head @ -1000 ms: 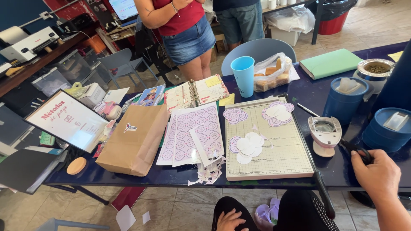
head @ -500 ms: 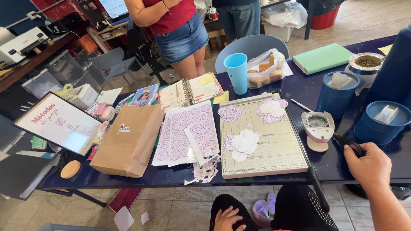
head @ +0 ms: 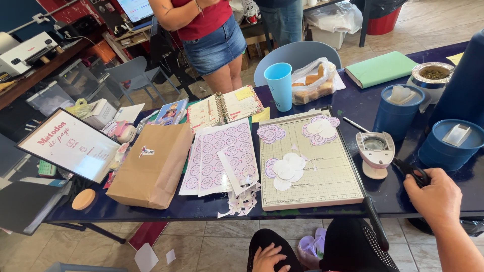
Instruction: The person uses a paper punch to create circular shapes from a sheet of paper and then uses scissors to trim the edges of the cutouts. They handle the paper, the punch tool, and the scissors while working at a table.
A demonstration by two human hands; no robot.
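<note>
**crafty_lu:** Scissors point(head: 414, 173) — black handles, lying on the dark blue table point(head: 383, 194) at the near right, and the right hand point(head: 437, 194) is already on them. The hand comes in from the near right edge with its knuckles up, fingers curled down over the handle end. I can't tell whether the fingers are through the loops or just resting on top; the back of the hand hides that.

**papercut77:** Which way do they point, though?

**crafty_lu:** The visible bit runs from the hand up and to the left, toward the white and pink circle punch point(head: 374, 151), which sits just beside them on the far-left side. So the long axis is a diagonal, near-right to far-left. The blade end I can't really make out.

**papercut77:** And the other hand?

**crafty_lu:** Left hand point(head: 265, 258) is well apart — down below the table edge, resting open-ish on a black-clad knee, fingers loosely spread, holding nothing. So the right one is by far the nearer.

**papercut77:** What's between them?

**crafty_lu:** The paper trimmer board point(head: 308, 161) with cut paper circles point(head: 286, 168) on it, left of the scissors. Further left are the sticker sheets point(head: 222, 156) and a brown paper bag point(head: 151, 163).
</note>
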